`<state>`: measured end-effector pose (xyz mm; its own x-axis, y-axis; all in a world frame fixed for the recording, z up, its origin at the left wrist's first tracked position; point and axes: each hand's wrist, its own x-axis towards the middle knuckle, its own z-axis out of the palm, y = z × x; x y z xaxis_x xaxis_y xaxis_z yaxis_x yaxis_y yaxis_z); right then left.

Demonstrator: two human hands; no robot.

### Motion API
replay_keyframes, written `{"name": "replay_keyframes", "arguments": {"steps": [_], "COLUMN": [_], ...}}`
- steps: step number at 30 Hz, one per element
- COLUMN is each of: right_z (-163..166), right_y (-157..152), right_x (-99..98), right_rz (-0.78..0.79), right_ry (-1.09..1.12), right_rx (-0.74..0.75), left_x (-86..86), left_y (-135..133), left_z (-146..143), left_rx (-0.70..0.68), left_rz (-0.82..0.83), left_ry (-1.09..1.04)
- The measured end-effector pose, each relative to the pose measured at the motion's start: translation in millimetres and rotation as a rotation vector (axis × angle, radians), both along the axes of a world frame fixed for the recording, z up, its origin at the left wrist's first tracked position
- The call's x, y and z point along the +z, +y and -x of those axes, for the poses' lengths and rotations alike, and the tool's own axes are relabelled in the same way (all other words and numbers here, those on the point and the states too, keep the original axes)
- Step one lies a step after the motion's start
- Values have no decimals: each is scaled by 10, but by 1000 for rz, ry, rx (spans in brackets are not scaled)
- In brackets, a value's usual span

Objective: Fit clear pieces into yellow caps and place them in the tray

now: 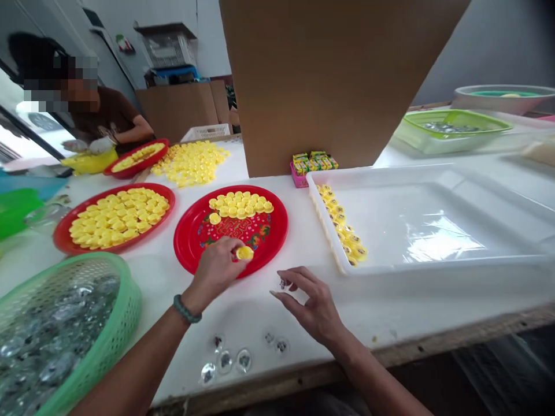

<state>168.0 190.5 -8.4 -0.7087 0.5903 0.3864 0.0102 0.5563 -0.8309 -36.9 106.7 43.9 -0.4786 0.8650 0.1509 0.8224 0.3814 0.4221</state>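
Over the front of a red plate point(186, 237), my left hand point(219, 263) pinches a small round yellow cap point(245, 253). More yellow caps point(240, 204) lie at the back of that plate, whose middle shows a printed pattern. To the right, above the white table, my right hand point(310, 300) holds a small clear piece with a dark print point(282, 283) between thumb and fingers. Several similar clear domed pieces point(225, 361) lie on the table near its front edge. The two hands are apart.
At left stand a green basket point(125, 289) of clear pieces and a red plate point(171, 199) of yellow caps. At right, a white tray point(333, 245) holds a row of yellow pieces point(340, 222). A cardboard panel point(321, 86) rises behind. Another person point(117, 110) works at back left.
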Motion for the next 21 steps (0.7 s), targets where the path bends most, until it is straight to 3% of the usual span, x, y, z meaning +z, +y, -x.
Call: {"name": "replay_keyframes", "arguments": {"steps": [3, 6, 13, 17, 21], "right_z": [-86, -167, -211, -197, -197], "right_y": [21, 53, 103, 94, 49], "right_x": [13, 11, -24, -9, 60], "right_rz": [18, 19, -90, -162, -318], "right_ry": [-16, -54, -200, -235, -96], "right_rx": [76, 113, 117, 134, 59], "left_x": [-160, -359, -689, -753, -761], "left_y": [-100, -175, -224, -237, -246], "left_z": [-499, -724, -686, -663, -658], "left_rx": [-128, -166, -156, -159, -168], "left_rz": [5, 15, -77, -126, -150], "left_ry": [-140, -258, -478, -582, -619]}}
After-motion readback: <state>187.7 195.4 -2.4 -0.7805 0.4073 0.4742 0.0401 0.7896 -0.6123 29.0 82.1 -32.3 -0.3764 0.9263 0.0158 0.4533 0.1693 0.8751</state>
